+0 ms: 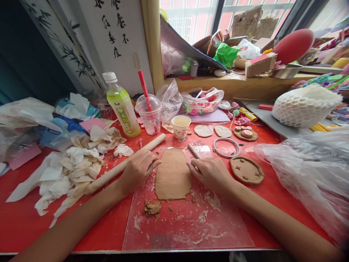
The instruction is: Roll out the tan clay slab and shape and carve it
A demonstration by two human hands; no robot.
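A flat, rolled-out brown clay slab [173, 174] lies on a clear board [188, 233] in front of me. My left hand [140, 167] is at its upper left edge, fingers curled together and fingertips on the rim. At the opposite edge my right hand [211, 173] has its thumb and fingers closed on the clay. A wooden rolling pin [155, 142] slants behind my left hand. Just beyond my right hand lies a thin grey stick [193, 151]. Crumbled clay [152, 207] sits below the slab.
Behind stand a paper cup [181, 127], a lidded plastic cup [149, 118] and a drink bottle [123, 105]. To the right are a ring [226, 147], a round clay plaque [247, 170] and a plastic bag [302, 171]. Crumpled tissues [73, 167] lie left.
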